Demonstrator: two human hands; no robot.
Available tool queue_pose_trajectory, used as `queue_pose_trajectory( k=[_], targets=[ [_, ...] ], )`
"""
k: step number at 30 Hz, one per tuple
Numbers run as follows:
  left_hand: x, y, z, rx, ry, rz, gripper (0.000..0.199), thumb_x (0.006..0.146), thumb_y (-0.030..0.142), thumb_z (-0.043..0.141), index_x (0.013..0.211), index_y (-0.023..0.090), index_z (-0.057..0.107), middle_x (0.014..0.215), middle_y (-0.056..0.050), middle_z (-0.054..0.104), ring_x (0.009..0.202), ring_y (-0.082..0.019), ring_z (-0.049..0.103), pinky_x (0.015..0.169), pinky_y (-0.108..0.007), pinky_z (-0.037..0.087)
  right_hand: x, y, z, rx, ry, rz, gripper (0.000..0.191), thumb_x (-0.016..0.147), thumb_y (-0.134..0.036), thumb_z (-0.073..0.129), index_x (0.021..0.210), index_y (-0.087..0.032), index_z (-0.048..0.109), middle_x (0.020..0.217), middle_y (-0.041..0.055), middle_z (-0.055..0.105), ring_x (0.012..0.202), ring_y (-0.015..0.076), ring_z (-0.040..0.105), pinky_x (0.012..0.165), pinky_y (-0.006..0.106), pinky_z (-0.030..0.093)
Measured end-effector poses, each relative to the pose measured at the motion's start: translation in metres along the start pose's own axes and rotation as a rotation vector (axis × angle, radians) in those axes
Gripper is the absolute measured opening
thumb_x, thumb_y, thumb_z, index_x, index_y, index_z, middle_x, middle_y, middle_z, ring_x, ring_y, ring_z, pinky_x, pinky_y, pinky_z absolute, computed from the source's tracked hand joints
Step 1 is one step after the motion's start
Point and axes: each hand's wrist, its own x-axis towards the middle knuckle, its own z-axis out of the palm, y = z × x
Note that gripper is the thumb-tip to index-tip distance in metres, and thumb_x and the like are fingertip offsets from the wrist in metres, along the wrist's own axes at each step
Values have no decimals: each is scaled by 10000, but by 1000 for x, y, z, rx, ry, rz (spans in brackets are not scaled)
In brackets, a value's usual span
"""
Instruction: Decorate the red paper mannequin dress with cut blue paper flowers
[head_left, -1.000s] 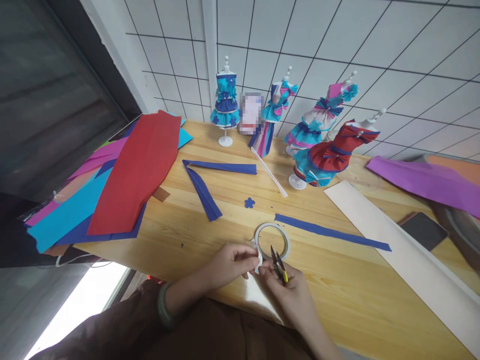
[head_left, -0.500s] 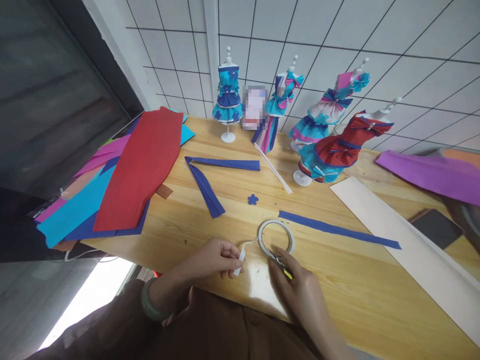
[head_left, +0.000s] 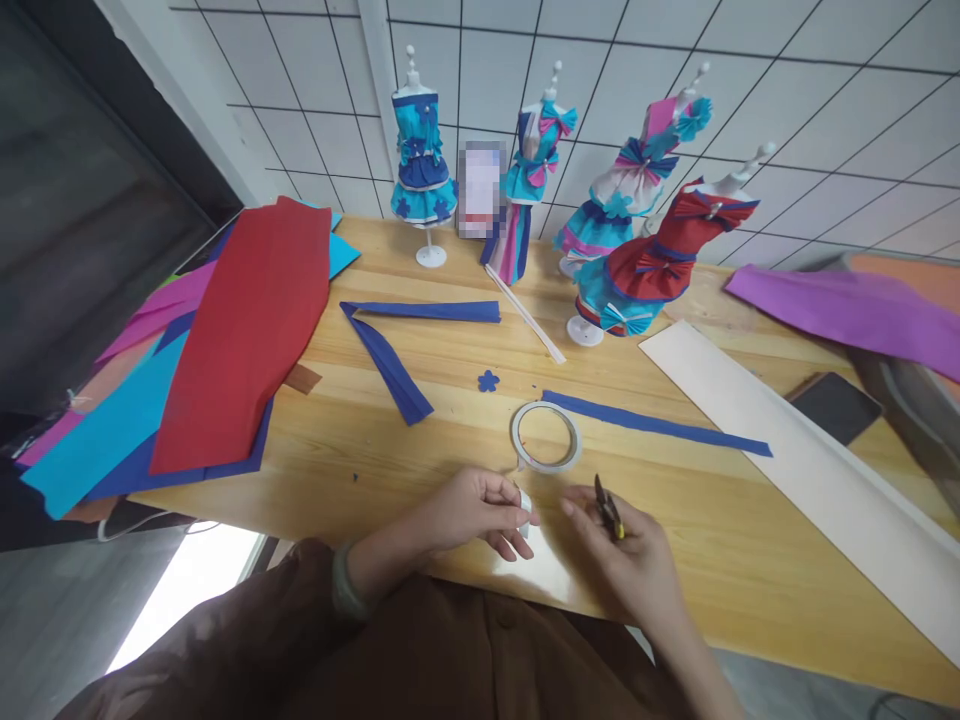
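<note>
My left hand (head_left: 480, 515) pinches a short white piece of tape (head_left: 525, 513) between thumb and fingers, just in front of the tape roll (head_left: 574, 450). A bit of tape hangs off the roll's near-left side towards this hand; whether it still joins the pinched piece I cannot tell. My right hand (head_left: 630, 550) holds small scissors (head_left: 608, 507) with dark blades and yellow on the handle, tucked against the fingers. Its thumb and forefinger point towards the left hand, apart from the tape. Beyond the roll lie a blue paper flower (head_left: 488, 381) and a long blue strip (head_left: 652, 424).
Several dress forms in paper dresses, such as a red one (head_left: 652, 255), stand along the tiled wall. A folded blue strip (head_left: 427, 312) lies left of centre. Coloured sheets (head_left: 240, 340) pile at the left; a pale sheet (head_left: 750, 450) and a dark phone (head_left: 836, 407) lie right.
My left hand has moved right, closer to the roll, with the tape piece. My right hand has drawn back from the roll, and the scissors have turned to point upward. The whole view has shifted.
</note>
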Motion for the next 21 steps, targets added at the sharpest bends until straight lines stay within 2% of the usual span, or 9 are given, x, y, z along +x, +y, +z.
queue_pose_trajectory(
  k=[5,10,21],
  targets=[
    [-4,3,7,-37,52,26,323,629,373,709,696,93,564,693,-49,638,641,-153,648,614,-252,506,-11,-8,11,107,-85,-27,224,789,-366,565,791,-172,676,743,49,697,633,178,624,584,258,495],
    [-6,3,9,-31,94,52,313,639,365,705,693,95,555,680,-47,634,635,-157,650,614,-254,512,-8,-7,16,160,-93,-17,219,789,-357,566,790,-165,671,748,56,697,647,186,629,589,266,501],
    [-7,5,6,-77,90,18,372,712,460,620,763,102,529,712,-75,644,643,-171,659,601,-252,507,-11,-3,16,189,-127,0,212,796,-358,555,817,-178,665,798,62,698,708,208,636,637,297,509]
  ],
)
